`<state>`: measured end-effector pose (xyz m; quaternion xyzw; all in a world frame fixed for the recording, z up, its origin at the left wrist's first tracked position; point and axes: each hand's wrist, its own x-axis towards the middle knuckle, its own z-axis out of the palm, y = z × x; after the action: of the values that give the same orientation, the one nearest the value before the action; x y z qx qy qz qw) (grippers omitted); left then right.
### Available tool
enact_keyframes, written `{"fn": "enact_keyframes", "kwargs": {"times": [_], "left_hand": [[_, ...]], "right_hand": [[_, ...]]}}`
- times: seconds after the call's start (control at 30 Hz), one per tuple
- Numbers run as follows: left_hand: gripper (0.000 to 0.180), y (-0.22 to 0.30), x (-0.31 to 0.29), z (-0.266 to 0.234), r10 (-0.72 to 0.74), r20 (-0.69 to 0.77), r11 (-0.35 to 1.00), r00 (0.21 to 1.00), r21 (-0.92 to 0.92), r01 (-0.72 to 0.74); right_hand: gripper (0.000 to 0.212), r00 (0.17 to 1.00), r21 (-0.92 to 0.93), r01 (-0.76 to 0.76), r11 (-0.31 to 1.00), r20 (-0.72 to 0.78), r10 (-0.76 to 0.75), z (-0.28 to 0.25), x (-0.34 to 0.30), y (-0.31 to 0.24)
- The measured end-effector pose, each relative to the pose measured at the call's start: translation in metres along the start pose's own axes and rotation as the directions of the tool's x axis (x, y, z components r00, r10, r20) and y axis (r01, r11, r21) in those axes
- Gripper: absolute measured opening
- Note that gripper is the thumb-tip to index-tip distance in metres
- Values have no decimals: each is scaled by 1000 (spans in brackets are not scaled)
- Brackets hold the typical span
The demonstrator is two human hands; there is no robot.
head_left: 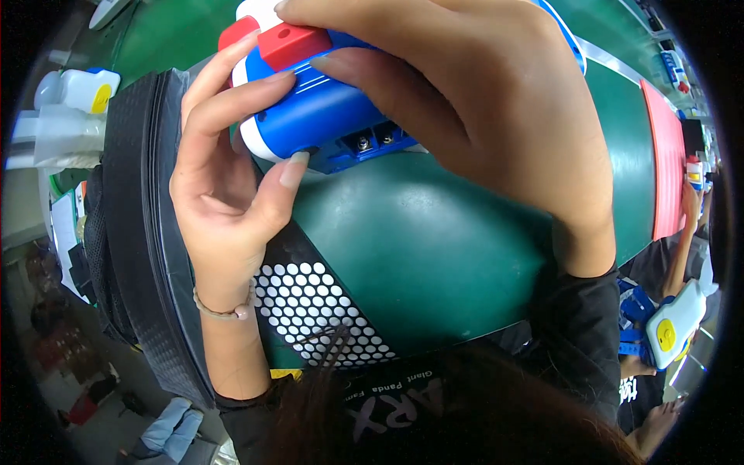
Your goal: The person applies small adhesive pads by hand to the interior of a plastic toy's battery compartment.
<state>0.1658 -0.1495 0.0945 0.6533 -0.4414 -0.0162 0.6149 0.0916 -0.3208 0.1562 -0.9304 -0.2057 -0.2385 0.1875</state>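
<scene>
Near the top of the head view is a blue plastic toy with white end rims and red block-like parts. A recess in its underside shows small metal pieces, perhaps contacts or screws. My left hand grips the toy's left end, fingers above and thumb underneath, close to the recess. From the right, my right hand is closed over the top, its thumb along the blue body and its forefinger near the red and white parts. That hand hides much of the toy's right side.
A green tabletop lies below my hands. A black sheet with white round dots is beside my left wrist. Black stacked panels line the left edge. At right are a coral-red ribbed sheet, another person's arm and a white-and-yellow device.
</scene>
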Motion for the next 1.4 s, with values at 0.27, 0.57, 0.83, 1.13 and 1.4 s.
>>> {"fn": "enact_keyframes", "kwargs": {"times": [0.27, 0.57, 0.83, 1.13, 1.4], "left_hand": [[58, 4, -11, 1, -194, -180, 980, 964, 14, 200], [49, -6, -11, -1, -142, -203, 988, 969, 33, 151], [37, 2, -14, -5, -114, -251, 987, 961, 81, 138], [46, -5, -6, -7, 99, -188, 995, 977, -5, -102], [54, -10, -11, -8, 53, -111, 998, 992, 24, -51]], "right_hand": [[36, 825, -329, 40, 943, -522, -218, 63, 0, -13], [36, 823, -376, 15, 927, -521, -225, 59, -4, -10], [38, 831, -337, 33, 941, -514, -213, 56, -1, -16], [31, 881, -271, 161, 949, -395, -262, 48, 4, 2], [33, 906, -61, 110, 992, -404, -125, 35, 1, -15]]}}
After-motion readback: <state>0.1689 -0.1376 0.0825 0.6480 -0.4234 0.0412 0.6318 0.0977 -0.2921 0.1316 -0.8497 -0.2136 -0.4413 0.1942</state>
